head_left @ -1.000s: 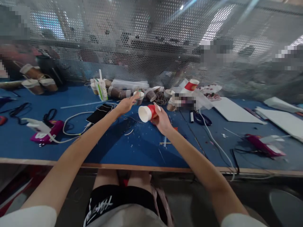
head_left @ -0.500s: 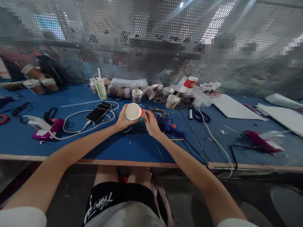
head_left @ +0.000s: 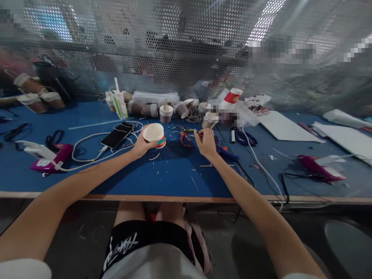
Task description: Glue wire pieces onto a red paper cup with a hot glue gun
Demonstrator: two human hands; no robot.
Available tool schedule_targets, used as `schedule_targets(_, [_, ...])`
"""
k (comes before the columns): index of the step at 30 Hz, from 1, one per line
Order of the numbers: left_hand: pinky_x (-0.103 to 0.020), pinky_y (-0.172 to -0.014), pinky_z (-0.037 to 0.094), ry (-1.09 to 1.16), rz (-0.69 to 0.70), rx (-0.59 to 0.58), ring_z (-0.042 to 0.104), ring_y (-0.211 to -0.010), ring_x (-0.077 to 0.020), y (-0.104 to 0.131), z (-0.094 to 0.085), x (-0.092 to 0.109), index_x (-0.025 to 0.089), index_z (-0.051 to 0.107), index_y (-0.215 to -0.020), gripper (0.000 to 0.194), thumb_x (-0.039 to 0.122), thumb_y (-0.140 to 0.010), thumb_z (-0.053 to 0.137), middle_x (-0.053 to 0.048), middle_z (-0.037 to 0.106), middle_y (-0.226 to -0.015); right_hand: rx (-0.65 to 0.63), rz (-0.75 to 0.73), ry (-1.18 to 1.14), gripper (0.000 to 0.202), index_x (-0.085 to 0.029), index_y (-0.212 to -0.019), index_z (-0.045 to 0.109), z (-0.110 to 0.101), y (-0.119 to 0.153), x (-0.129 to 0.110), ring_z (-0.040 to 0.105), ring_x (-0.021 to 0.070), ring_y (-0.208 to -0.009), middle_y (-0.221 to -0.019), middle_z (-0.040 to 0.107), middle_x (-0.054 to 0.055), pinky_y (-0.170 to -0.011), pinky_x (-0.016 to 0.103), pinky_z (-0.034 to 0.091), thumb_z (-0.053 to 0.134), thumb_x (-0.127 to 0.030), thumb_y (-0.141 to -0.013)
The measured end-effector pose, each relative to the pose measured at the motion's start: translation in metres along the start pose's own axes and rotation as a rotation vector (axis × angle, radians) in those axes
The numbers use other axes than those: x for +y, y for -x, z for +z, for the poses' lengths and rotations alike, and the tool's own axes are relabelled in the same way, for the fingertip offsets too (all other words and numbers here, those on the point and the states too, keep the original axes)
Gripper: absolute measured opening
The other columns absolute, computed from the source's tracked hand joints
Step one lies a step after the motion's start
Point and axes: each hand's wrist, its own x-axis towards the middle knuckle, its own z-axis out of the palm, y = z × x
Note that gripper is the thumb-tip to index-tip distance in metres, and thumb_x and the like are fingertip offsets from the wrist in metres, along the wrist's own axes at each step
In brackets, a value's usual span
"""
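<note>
A white paper cup [head_left: 153, 133] with a red and teal band sits tilted in my left hand [head_left: 142, 145], its open mouth turned up toward me. Those fingers wrap round its side. Over the tools to the right is my right hand [head_left: 207, 143], off the cup, thumb and fingers pinched together. What lies between the fingertips, if anything, is too small to make out. A thin yellow piece [head_left: 190, 130] lies just left of the fingertips. Below it are red-handled pliers [head_left: 186, 140]. A blue glue gun [head_left: 228, 154] lies partly behind my right hand.
Left on the blue table [head_left: 171, 182] are a phone [head_left: 117, 135] with a white cable and a purple device [head_left: 52, 158]. Paper cups [head_left: 166, 114] and a drink carton [head_left: 119, 104] line the mesh screen. White boards [head_left: 287, 126] and another purple device [head_left: 321, 168] lie right.
My right hand has let go of the cup and moved right, to the tools. My left hand still holds the cup, now slightly further left. The red pliers have come into sight.
</note>
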Motion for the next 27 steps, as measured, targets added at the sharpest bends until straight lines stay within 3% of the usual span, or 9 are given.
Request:
schedule_targets(4, [-0.046, -0.103, 0.051, 0.001, -0.022, -0.053, 0.065, -0.115, -0.0288, 0.001, -0.003, 0.004, 0.020, 0.045, -0.139, 0.101, 0.064, -0.057, 0.084, -0.014, 0.068, -0.121, -0.147, -0.030, 0.117, 0.034, -0.020, -0.098, 0.053, -0.009, -0.007, 0.006, 0.053, 0.0336, -0.106, -0.106, 0.059, 0.016, -0.095, 0.050, 0.043, 0.061, -0.048, -0.080])
schedule_targets(7, [-0.046, -0.102, 0.052, 0.036, -0.064, -0.086, 0.066, -0.113, -0.0282, 0.001, 0.000, 0.005, 0.020, 0.048, -0.138, 0.096, 0.055, -0.057, 0.087, -0.013, 0.068, -0.123, -0.289, -0.046, 0.197, 0.039, -0.020, -0.094, 0.056, -0.013, -0.017, 0.002, 0.057, 0.0354, -0.100, -0.094, 0.063, 0.013, -0.086, 0.047, 0.047, 0.071, -0.047, -0.070])
schedule_targets(11, [-0.044, -0.099, 0.055, 0.012, -0.105, -0.090, 0.067, -0.111, -0.0277, -0.001, 0.001, 0.001, 0.020, 0.057, -0.128, 0.080, 0.050, -0.061, 0.086, -0.013, 0.068, -0.124, -0.387, -0.039, 0.294, 0.039, -0.017, -0.091, 0.056, -0.011, -0.031, -0.013, 0.062, 0.0368, -0.088, -0.082, 0.064, 0.014, -0.078, 0.046, 0.047, 0.076, -0.037, -0.063])
schedule_targets(15, [-0.044, -0.095, 0.058, 0.046, -0.183, -0.123, 0.068, -0.109, -0.0284, 0.001, -0.002, -0.004, 0.020, 0.061, -0.119, 0.063, 0.061, -0.073, 0.074, -0.013, 0.071, -0.119, -0.395, -0.033, 0.330, 0.028, -0.015, -0.092, 0.056, -0.007, -0.031, -0.022, 0.065, 0.0370, -0.083, -0.081, 0.065, 0.017, -0.075, 0.048, 0.047, 0.069, -0.024, -0.068])
schedule_targets(18, [-0.044, -0.094, 0.059, 0.100, -0.192, -0.163, 0.068, -0.112, -0.0304, 0.003, -0.004, -0.008, 0.020, 0.060, -0.121, 0.066, 0.069, -0.077, 0.066, -0.013, 0.070, -0.123, -0.327, -0.036, 0.321, 0.023, -0.015, -0.094, 0.055, -0.005, -0.024, -0.020, 0.060, 0.0420, -0.103, -0.099, 0.064, 0.023, -0.081, 0.052, 0.047, 0.062, -0.020, -0.073])
schedule_targets(21, [-0.045, -0.094, 0.059, 0.142, -0.193, -0.187, 0.068, -0.114, -0.0320, 0.004, -0.005, -0.014, 0.021, 0.060, -0.124, 0.071, 0.074, -0.076, 0.064, -0.013, 0.071, -0.121, -0.261, -0.024, 0.265, 0.034, -0.012, -0.102, 0.055, -0.003, -0.020, -0.016, 0.052, 0.0432, -0.117, -0.114, 0.057, 0.025, -0.090, 0.054, 0.046, 0.063, -0.023, -0.071])
schedule_targets(23, [-0.046, -0.096, 0.058, 0.182, -0.218, -0.181, 0.068, -0.115, -0.0328, 0.004, -0.005, -0.017, 0.021, 0.059, -0.125, 0.074, 0.075, -0.074, 0.065, -0.013, 0.072, -0.119, -0.262, 0.022, 0.217, 0.043, -0.010, -0.106, 0.054, -0.003, -0.022, -0.013, 0.056, 0.0401, -0.110, -0.110, 0.057, 0.023, -0.086, 0.050, 0.048, 0.067, -0.025, -0.067])
schedule_targets(27, [-0.046, -0.098, 0.055, 0.283, -0.324, -0.132, 0.068, -0.112, -0.0331, 0.004, -0.003, -0.014, 0.020, 0.061, -0.124, 0.080, 0.072, -0.064, 0.075, -0.012, 0.073, -0.115, -0.332, 0.147, 0.120, 0.060, -0.007, -0.114, 0.052, -0.007, -0.025, -0.013, 0.062, 0.0280, -0.075, -0.081, 0.062, 0.012, -0.062, 0.036, 0.048, 0.074, -0.030, -0.063])
